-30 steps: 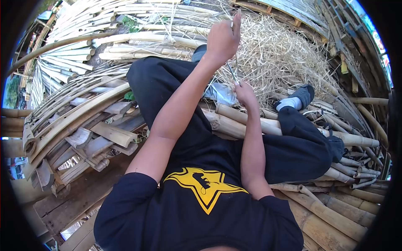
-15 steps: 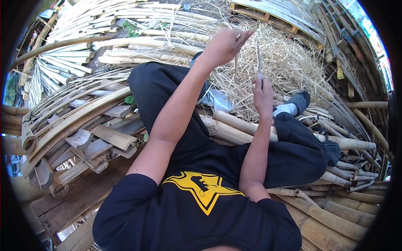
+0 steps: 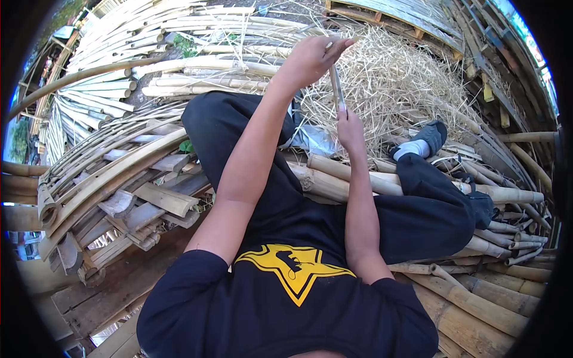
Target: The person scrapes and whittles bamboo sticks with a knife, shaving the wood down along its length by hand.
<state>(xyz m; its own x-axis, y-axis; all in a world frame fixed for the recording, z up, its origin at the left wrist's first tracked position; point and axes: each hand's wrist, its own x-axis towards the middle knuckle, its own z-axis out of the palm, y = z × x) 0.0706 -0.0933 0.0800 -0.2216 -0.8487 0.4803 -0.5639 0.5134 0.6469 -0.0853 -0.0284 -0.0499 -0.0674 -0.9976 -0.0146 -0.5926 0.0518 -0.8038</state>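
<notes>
Out in front of me, my left hand [image 3: 310, 59] is closed on a thin bamboo strip [image 3: 329, 45], whose end pokes out between the fingers; most of it is hidden by the hand. Lower and to the right, my right hand [image 3: 350, 128] grips a knife [image 3: 338, 89] by its handle. The narrow blade points up and away from me, its upper part right at the left hand's fingers and overlapping the strip there. Beneath both hands spreads a heap of pale bamboo shavings [image 3: 406, 83].
Split bamboo pieces [image 3: 161, 197] are piled at my left. Long bamboo poles [image 3: 209, 62] lie ahead on the ground. A wooden pallet [image 3: 400, 21] stands at the back right. Thick bamboo poles [image 3: 477, 304] lie at my lower right, and a plastic sheet [image 3: 313, 140] sits below the hands.
My right hand has moved left with the knife, bringing the blade from beside the left hand to right under its fingers. My left hand has shifted slightly left and up.
</notes>
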